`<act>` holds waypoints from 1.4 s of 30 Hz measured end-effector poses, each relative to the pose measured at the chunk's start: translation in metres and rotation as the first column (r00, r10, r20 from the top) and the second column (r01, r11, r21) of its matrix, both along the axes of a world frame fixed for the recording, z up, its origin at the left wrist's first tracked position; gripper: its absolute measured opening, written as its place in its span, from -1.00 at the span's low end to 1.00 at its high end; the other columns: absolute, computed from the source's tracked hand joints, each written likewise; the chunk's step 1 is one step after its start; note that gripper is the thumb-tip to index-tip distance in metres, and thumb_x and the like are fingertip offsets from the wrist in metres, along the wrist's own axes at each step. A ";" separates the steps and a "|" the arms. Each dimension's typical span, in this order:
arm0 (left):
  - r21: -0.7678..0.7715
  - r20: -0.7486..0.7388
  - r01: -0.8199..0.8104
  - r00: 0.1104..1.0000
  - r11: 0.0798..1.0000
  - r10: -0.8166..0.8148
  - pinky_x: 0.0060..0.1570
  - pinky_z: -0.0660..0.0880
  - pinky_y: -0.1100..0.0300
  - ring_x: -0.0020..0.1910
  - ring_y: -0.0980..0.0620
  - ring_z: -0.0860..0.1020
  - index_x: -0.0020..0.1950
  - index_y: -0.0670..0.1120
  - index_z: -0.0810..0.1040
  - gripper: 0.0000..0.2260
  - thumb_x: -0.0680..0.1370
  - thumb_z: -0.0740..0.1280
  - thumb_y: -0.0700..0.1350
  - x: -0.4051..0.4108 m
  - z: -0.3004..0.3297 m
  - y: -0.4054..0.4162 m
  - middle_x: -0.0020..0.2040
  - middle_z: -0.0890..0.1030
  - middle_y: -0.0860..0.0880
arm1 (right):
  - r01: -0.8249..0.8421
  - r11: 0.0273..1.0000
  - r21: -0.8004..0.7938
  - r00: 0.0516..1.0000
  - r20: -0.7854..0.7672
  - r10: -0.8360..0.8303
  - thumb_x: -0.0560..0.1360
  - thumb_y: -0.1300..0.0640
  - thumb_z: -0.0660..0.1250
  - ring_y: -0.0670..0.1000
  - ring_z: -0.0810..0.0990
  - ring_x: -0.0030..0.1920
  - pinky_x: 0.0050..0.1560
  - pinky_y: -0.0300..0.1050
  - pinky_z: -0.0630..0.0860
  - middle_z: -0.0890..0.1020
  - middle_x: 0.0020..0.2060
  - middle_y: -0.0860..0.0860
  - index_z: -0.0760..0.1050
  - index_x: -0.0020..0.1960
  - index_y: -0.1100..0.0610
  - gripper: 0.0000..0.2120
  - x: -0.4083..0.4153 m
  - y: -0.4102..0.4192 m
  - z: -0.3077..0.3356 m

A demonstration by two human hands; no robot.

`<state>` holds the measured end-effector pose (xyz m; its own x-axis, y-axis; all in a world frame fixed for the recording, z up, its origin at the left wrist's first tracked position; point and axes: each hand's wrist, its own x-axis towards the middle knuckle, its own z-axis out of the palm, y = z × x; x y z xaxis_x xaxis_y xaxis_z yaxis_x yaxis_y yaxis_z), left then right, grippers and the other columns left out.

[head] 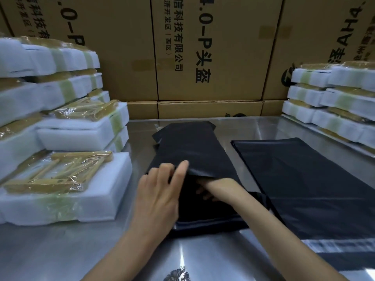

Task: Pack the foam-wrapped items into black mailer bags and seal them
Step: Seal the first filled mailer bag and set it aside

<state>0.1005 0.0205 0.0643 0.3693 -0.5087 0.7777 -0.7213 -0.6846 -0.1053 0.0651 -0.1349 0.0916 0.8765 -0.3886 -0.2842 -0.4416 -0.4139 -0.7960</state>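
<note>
A black mailer bag (192, 147) lies on the steel table in the middle, its mouth toward me. My left hand (160, 191) pinches the upper lip of the mouth and lifts it. My right hand (207, 189) reaches inside the bag; only the wrist and a few fingers show, and what it holds is hidden. A second black mailer bag (304, 179) lies flat to the right, its pale adhesive strip (341, 245) near me. Foam-wrapped items (67, 185) with yellowish parts under clear film are stacked at the left.
More foam-wrapped items (334, 102) are stacked at the right rear. Large cardboard boxes (213, 47) form a wall behind the steel table (81, 250). The left foam stack stands close to the bag's left side.
</note>
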 end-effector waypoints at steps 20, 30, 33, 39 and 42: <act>0.095 -0.451 0.013 0.892 0.995 0.031 -0.10 0.51 -0.05 0.06 -0.15 0.49 0.28 0.00 0.46 -0.37 0.28 0.25 -0.45 0.024 -0.012 0.044 0.15 0.45 -0.06 | 0.207 0.529 -0.823 0.972 0.112 -0.207 0.53 0.07 0.15 0.07 0.49 -0.15 -0.15 -0.06 0.32 0.51 -0.28 -0.06 0.42 -0.23 0.05 -0.82 -0.089 -0.072 -0.037; 0.558 -0.483 0.176 0.864 0.811 0.144 0.48 -0.12 0.17 0.54 0.07 -0.18 0.56 0.05 -0.13 -0.37 0.57 0.03 -0.30 0.043 -0.016 0.043 0.55 -0.22 0.11 | -0.054 0.499 -0.865 0.972 -0.160 -0.174 0.60 0.01 0.05 0.06 0.37 0.14 0.06 -0.08 0.30 0.44 0.13 0.01 0.35 0.09 0.03 -0.84 -0.086 -0.070 -0.031; 0.555 -0.518 0.198 0.842 0.808 0.149 0.46 -0.06 0.23 0.54 0.09 -0.16 0.57 0.04 -0.11 -0.36 0.56 0.04 -0.31 0.048 -0.011 0.044 0.56 -0.21 0.11 | -0.093 0.700 -0.708 0.961 -0.248 -0.123 0.55 -0.08 0.18 0.03 0.37 0.07 0.01 -0.10 0.41 0.43 0.14 0.01 0.32 0.07 0.03 -0.80 -0.088 -0.078 -0.011; 0.296 -0.687 0.208 0.725 0.932 0.056 0.38 0.12 0.31 0.53 0.12 -0.03 0.56 0.03 -0.21 -0.18 0.46 0.26 -0.14 0.040 -0.009 0.031 0.55 -0.24 0.13 | -0.123 0.653 -0.747 0.992 -0.081 0.094 0.38 -0.26 0.38 0.10 0.23 0.38 0.20 -0.02 0.39 0.20 0.40 0.00 0.01 0.48 -0.06 -0.16 -0.069 -0.052 0.001; -0.074 -0.870 0.246 0.457 0.967 -0.183 0.35 0.05 0.36 0.44 0.29 -0.06 0.56 0.04 -0.21 0.06 0.32 0.42 0.30 0.049 0.002 0.013 0.50 -0.17 0.24 | -0.115 0.869 -0.481 0.982 0.080 0.174 0.36 -0.33 0.37 0.09 0.01 0.50 0.43 0.07 0.15 0.03 0.52 -0.07 -0.11 0.54 -0.08 -0.03 -0.044 -0.042 0.002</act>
<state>0.1497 0.0338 0.0664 0.7087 -0.6991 0.0946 -0.5879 -0.5111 0.6270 0.0209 -0.1769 0.0934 0.9483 -0.3172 0.0086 -0.2643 -0.8046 -0.5317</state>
